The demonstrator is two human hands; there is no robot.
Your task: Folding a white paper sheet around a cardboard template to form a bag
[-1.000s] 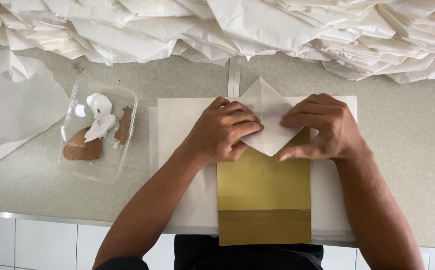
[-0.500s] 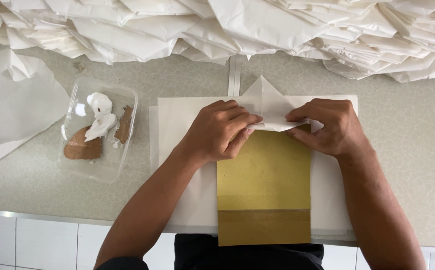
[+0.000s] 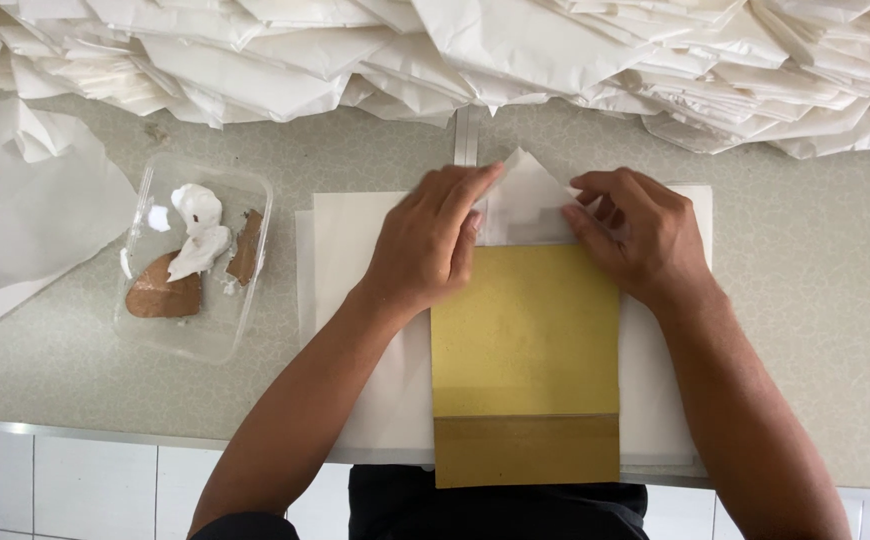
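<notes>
A gold rectangular card [image 3: 525,340] lies on a stack of white paper sheets [image 3: 355,300] at the counter's front edge. Just above the card's top edge sits a folded white paper flap [image 3: 527,200] with a peak pointing away from me. My left hand [image 3: 430,245] lies on the flap's left side, fingers stretched along its slanted fold and pressing it down. My right hand [image 3: 640,235] pinches the flap's right corner between thumb and fingers.
A clear plastic tub [image 3: 145,300] holding white paste and a brown scrap stands to the left. A loose white sheet [image 3: 25,210] lies further left. A big heap of folded white paper [image 3: 455,50] fills the back. The counter edge [image 3: 105,430] runs along the front.
The white point that lay folded down over the gold card has been drawn back up, so the card's top edge is bare. Both hands shifted slightly away from me.
</notes>
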